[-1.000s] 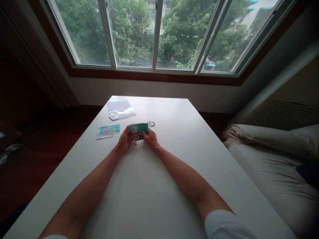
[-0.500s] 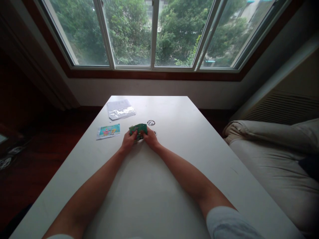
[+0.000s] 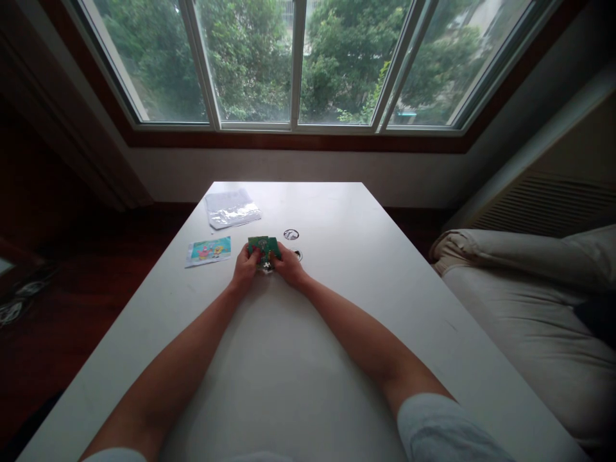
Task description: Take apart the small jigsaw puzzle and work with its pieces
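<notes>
Fingers (image 3: pixel 276 260) of both hands curled, thumbs on the near face, pinching a green printed packet (image 3: pixel 264 244). Left hand (image 3: pixel 244 265) grips its left side, right hand (image 3: pixel 289 264) its right. Packet sits between them, over the far half of a white table (image 3: pixel 308 372); upper edge stepped, whether folded or doubled cannot tell. Something clear and shiny at its near edge, too small to name.

Just right and far of the packet: a dark-rimmed round piece (image 3: pixel 291 235), lying flat. A second round piece (image 3: pixel 299 255) beside the right hand, partly hidden by it. Left: blue picture packet (image 3: pixel 210 251), pink and yellow figures. Beyond it, far left, a clear plastic sleeve (image 3: pixel 233 208). Pale sofa (image 3: pixel 510 295) right; window (image 3: pixel 344 70) at far side, trees outside.
</notes>
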Action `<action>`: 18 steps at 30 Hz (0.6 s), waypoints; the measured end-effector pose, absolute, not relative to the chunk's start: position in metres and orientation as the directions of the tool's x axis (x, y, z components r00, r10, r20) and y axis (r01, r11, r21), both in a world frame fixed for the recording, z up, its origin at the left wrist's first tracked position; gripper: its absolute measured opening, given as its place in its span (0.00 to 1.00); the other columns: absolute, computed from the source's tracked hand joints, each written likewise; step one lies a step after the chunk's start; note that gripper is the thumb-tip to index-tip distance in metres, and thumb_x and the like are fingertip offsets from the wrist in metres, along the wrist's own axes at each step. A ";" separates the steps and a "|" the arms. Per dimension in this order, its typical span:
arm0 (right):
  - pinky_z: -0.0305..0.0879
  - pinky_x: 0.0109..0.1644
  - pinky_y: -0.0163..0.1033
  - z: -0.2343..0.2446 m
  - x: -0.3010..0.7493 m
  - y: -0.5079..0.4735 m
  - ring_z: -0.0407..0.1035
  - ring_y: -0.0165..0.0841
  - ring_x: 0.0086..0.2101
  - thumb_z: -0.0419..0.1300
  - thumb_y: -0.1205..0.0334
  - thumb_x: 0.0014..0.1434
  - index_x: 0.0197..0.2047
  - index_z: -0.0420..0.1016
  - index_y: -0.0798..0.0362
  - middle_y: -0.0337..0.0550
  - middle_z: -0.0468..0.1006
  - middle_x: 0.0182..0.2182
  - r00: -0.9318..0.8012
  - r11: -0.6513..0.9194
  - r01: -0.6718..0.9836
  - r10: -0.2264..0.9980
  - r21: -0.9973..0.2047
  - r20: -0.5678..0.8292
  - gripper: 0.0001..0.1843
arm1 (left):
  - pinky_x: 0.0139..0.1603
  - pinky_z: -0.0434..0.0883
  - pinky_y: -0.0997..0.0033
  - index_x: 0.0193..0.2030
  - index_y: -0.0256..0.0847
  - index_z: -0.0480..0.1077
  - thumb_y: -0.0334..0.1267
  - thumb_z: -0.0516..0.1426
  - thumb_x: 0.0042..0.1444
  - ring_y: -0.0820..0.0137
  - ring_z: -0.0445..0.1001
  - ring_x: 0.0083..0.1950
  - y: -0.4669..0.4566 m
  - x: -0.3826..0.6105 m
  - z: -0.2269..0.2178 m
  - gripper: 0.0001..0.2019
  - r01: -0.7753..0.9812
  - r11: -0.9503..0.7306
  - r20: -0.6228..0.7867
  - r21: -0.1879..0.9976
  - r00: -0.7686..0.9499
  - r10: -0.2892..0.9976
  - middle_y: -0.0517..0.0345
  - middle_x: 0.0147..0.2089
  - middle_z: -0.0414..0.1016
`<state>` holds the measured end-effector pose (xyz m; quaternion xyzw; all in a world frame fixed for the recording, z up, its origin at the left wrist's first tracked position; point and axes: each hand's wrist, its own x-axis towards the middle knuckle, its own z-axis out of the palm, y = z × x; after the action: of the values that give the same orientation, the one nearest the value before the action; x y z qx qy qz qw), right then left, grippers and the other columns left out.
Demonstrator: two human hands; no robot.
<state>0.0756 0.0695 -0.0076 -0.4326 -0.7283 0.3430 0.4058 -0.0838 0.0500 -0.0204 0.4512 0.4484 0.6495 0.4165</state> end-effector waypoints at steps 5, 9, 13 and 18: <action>0.68 0.42 0.36 -0.012 0.075 0.071 0.70 0.34 0.35 0.60 0.56 0.60 0.49 0.76 0.52 0.39 0.79 0.34 -0.344 0.390 0.235 0.890 -0.890 0.299 0.16 | 0.41 0.73 0.70 0.44 0.40 0.71 0.49 0.63 0.56 0.69 0.74 0.38 0.054 -0.087 -0.023 0.16 -0.089 -0.266 0.231 0.960 -0.284 0.930 0.58 0.39 0.76; 0.68 0.41 0.36 -0.017 0.074 0.075 0.70 0.35 0.35 0.61 0.51 0.60 0.48 0.76 0.54 0.40 0.78 0.33 -0.377 0.401 0.170 0.871 -0.900 0.316 0.18 | 0.43 0.72 0.69 0.44 0.41 0.71 0.46 0.61 0.57 0.68 0.73 0.39 0.052 -0.087 -0.021 0.13 -0.023 -0.270 0.254 0.963 -0.268 0.929 0.58 0.38 0.75; 0.68 0.43 0.37 -0.023 0.074 0.081 0.70 0.34 0.35 0.61 0.51 0.60 0.46 0.76 0.55 0.41 0.79 0.35 -0.349 0.424 0.186 0.872 -0.886 0.344 0.18 | 0.44 0.70 0.70 0.45 0.42 0.73 0.46 0.61 0.59 0.67 0.72 0.40 0.049 -0.089 -0.019 0.12 0.064 -0.280 0.287 0.958 -0.245 0.926 0.58 0.38 0.75; 0.68 0.43 0.35 -0.028 0.073 0.085 0.69 0.33 0.35 0.60 0.57 0.58 0.45 0.77 0.54 0.40 0.79 0.35 -0.338 0.435 0.227 0.874 -0.871 0.348 0.14 | 0.40 0.68 0.71 0.40 0.42 0.73 0.53 0.54 0.66 0.68 0.71 0.37 0.047 -0.091 -0.018 0.17 0.159 -0.280 0.315 0.947 -0.270 0.910 0.58 0.35 0.74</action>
<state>0.0726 0.0852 -0.0280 -0.3785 -0.7277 0.3733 0.4334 -0.0906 0.0469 -0.0178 0.5196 0.5144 0.6085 0.3085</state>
